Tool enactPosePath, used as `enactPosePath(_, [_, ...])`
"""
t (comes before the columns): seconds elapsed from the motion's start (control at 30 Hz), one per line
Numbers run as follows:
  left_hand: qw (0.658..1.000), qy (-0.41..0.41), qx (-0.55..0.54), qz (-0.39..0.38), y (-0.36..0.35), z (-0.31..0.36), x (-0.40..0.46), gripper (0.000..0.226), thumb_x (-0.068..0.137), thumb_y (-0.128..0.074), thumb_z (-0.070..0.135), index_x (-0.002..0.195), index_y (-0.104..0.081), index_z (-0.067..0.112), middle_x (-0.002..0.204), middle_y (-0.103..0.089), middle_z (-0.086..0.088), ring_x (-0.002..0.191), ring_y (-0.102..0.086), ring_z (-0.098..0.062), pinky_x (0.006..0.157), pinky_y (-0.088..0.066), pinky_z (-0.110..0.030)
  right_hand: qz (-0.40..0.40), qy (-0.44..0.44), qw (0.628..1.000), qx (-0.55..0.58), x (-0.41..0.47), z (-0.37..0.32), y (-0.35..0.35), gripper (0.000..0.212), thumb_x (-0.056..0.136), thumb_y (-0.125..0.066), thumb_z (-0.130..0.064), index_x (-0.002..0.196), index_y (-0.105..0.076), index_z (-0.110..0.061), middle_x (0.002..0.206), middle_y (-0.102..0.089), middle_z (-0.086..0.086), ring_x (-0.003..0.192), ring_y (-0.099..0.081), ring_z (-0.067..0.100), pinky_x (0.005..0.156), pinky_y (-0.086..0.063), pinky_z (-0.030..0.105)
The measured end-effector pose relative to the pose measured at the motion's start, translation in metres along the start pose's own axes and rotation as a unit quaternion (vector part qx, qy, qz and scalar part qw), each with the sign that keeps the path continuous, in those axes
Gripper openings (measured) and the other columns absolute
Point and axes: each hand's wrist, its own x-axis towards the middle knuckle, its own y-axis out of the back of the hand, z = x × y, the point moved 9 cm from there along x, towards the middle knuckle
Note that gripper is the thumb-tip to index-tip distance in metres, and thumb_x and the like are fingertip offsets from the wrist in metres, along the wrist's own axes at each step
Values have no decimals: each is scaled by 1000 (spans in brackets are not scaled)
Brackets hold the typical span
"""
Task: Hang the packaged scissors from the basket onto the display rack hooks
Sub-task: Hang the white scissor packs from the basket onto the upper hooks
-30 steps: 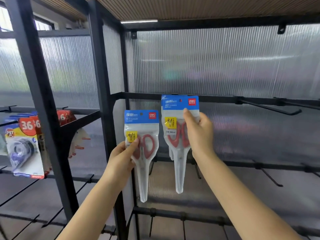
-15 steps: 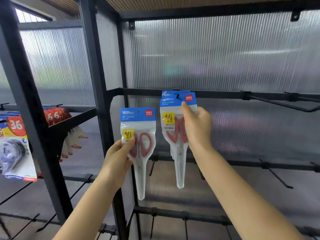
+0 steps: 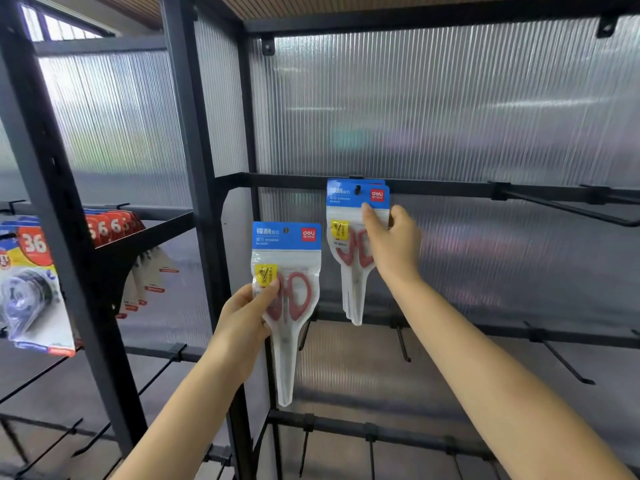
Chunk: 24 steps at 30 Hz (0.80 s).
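At frame centre we are pinching one scissors pack (image 3: pixel 356 216) on its hook (image 3: pixel 358 189) with our right hand (image 3: pixel 393 247), while our left hand (image 3: pixel 244 322) is gripping another pack (image 3: pixel 286 271) lower left.

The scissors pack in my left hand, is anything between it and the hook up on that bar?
Nothing solid blocks the path. But the hook already carries the packs gripped by the right hand, so they cover its tip. The left hand holds its pack lower and to the left.

head view: worn at head height, facing forward and slightly upward into the display rack (image 3: pixel 207 188)
nearness: within arm's reach
view count: one
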Motion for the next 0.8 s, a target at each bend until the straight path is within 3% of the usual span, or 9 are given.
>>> enactPosePath(0.1, [1000, 4, 6, 0, -3, -4, 0, 17, 92, -53, 23, 98, -66, 14, 84, -73, 0, 78, -69, -14, 74, -51, -32, -7, -1, 999, -32, 10, 3, -1, 33, 89, -60, -36, 78, -51, -7, 74, -60, 6, 73, -62, 22, 61, -50, 36])
enactPosePath(0.27, [1000, 17, 14, -5, -8, -10, 2, 23, 88, -56, 26, 104, -65, 12, 89, -73, -2, 81, -70, -16, 73, -53, -32, -22, -14, 995, -96, 26, 7, -3, 29, 90, -58, -38, 85, -49, -11, 74, -54, -5, 71, -55, 12, 54, -40, 22])
enactPosePath(0.4, [999, 21, 31, -3, -10, -13, 2, 29, 85, -58, 30, 108, -65, 13, 96, -73, -3, 87, -70, -19, 73, -52, -32, -55, -18, 984, -171, 32, 9, -6, 31, 91, -55, -42, 88, -47, -12, 74, -50, -6, 74, -53, 15, 56, -39, 27])
enactPosePath(0.47, [999, 20, 35, -8, -13, -13, 0, 24, 88, -57, 27, 106, -66, 13, 94, -74, -3, 85, -70, -17, 74, -52, -32, -48, 17, 980, -193, 30, 1, 1, 28, 91, -56, -37, 97, -48, -11, 88, -55, 0, 81, -55, 16, 62, -39, 28])
enactPosePath(0.57, [998, 19, 53, -4, -15, -17, -2, 21, 87, -58, 27, 100, -66, 13, 93, -74, -4, 87, -70, -20, 79, -53, -36, -28, 143, 977, -158, 14, -25, 17, 24, 90, -60, -21, 107, -53, -7, 106, -56, 5, 90, -52, 11, 69, -41, 23])
enactPosePath(0.67, [998, 10, 67, -13, -22, -22, -7, 27, 83, -61, 30, 102, -65, 12, 94, -73, -5, 92, -69, -23, 85, -53, -39, -113, 197, 965, -127, -13, -40, 21, 26, 91, -58, -24, 111, -56, -8, 103, -58, 0, 88, -54, 6, 72, -45, 17])
enactPosePath(0.8, [996, -10, 74, -43, -46, -23, -15, 18, 88, -59, 23, 100, -65, 10, 83, -74, 0, 81, -69, -15, 72, -54, -27, -290, 127, 940, -131, -47, -34, 11, 28, 90, -58, -32, 114, -57, -18, 95, -56, -14, 80, -56, -5, 67, -43, 9])
